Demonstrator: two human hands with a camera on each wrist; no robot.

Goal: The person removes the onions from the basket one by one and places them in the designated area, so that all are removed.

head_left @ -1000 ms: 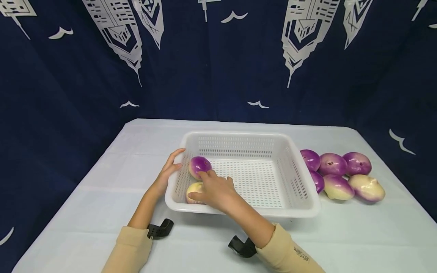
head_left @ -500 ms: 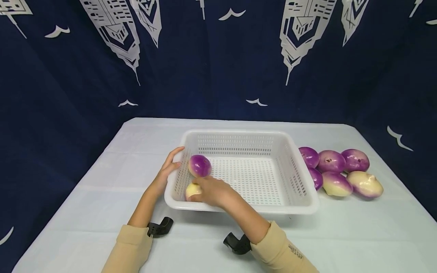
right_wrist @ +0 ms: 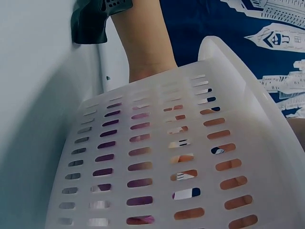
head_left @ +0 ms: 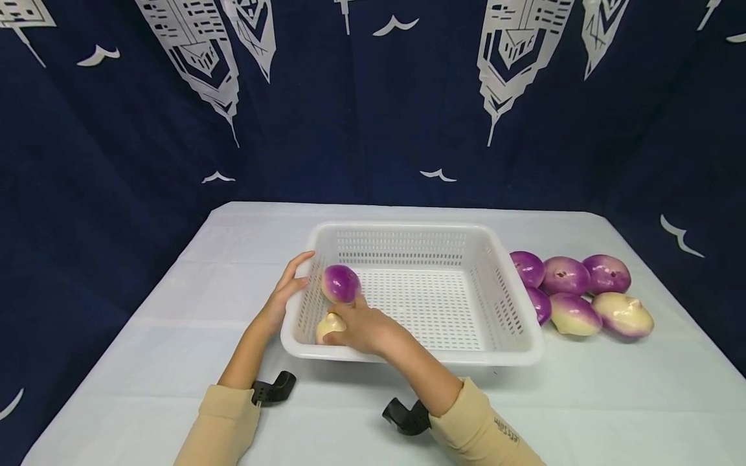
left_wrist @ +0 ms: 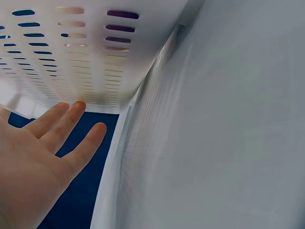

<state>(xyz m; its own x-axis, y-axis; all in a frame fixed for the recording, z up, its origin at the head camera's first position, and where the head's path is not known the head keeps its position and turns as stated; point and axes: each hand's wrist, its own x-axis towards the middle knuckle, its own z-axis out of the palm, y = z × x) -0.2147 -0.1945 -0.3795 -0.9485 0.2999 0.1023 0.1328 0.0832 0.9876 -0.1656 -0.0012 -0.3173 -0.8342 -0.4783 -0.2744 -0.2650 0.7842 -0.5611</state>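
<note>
A white slotted plastic basket (head_left: 419,356) stands on the table. My left hand (head_left: 274,307) rests against its left end with fingers spread; in the left wrist view the straight fingers of the left hand (left_wrist: 52,152) touch the slotted outer wall. Inside the basket's near left corner, my right hand (head_left: 368,327) holds a cream-coloured peeled onion (head_left: 327,327) between thumb and fingers, the fingertips partly hidden. Just behind it lies a purple onion (head_left: 340,283), close to the right hand's fingers. Through the slots in the right wrist view, purple and skin tones show.
Several purple-and-cream onions (head_left: 574,314) lie in two rows on the white-covered table, right of the basket and partly behind its wall. Black wrist mounts (head_left: 274,388) sit on both forearms. A dark blue printed curtain (head_left: 361,129) hangs behind the table.
My right hand has drawn slightly away from the purple onion, its fingers now closer round the cream onion, which looks slightly turned. The left hand stays at the basket's left end.
</note>
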